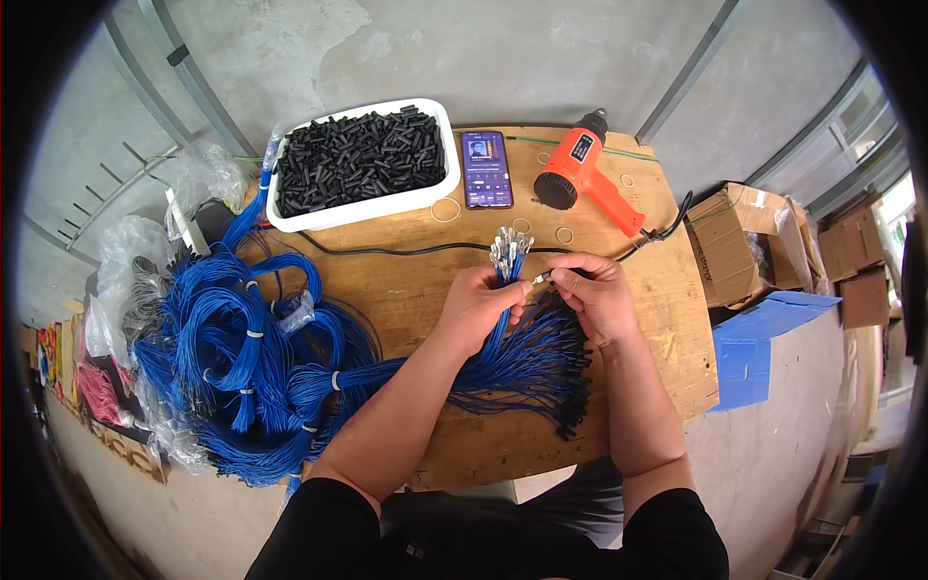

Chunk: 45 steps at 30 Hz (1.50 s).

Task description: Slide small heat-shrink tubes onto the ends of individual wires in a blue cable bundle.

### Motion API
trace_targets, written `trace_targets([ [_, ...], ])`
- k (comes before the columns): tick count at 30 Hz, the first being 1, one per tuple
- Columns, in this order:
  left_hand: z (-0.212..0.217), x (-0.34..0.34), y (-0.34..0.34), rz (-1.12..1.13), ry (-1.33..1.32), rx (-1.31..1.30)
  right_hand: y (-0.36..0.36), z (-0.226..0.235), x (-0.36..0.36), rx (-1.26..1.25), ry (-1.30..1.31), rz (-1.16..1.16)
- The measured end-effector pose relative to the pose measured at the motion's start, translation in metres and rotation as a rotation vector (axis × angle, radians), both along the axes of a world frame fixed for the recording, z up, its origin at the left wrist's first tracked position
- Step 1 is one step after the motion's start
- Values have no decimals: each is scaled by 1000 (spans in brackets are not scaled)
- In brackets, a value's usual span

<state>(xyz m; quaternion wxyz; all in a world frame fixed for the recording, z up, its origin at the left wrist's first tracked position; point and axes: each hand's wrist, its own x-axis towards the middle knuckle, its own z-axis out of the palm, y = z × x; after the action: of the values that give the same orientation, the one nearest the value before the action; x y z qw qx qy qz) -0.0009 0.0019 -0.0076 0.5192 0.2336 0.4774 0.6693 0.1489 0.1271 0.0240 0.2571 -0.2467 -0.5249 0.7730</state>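
On my feed, left grip (480, 305) holds thin blue metal-tipped wires (509, 253), right grip (597, 294) pinches a small black tube (546, 276); sleeving, I reckon, so next move needs steady alignment.

the left fingers (515, 292) hide part of the blue wire bundle (522, 372) they grip.
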Motion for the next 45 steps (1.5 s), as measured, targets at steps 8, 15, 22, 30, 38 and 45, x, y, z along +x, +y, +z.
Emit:
trace_targets([
  [8,1,-1,-1,-9,-19,-14,0,-3,2,81,-16,10],
  [15,4,1,-1,12,-14,-14,-1,-1,1,134,-29,14],
  [22,4,3,0,22,-13,-14,2,1,3,92,-43,-3],
  [30,-3,3,0,14,59,45,6,2,4,-35,3,3],
  [38,-1,3,-1,-3,91,54,16,1,7,-301,60,97],
  [45,3,5,-1,-24,112,49,18,-2,8,-269,29,149],
])
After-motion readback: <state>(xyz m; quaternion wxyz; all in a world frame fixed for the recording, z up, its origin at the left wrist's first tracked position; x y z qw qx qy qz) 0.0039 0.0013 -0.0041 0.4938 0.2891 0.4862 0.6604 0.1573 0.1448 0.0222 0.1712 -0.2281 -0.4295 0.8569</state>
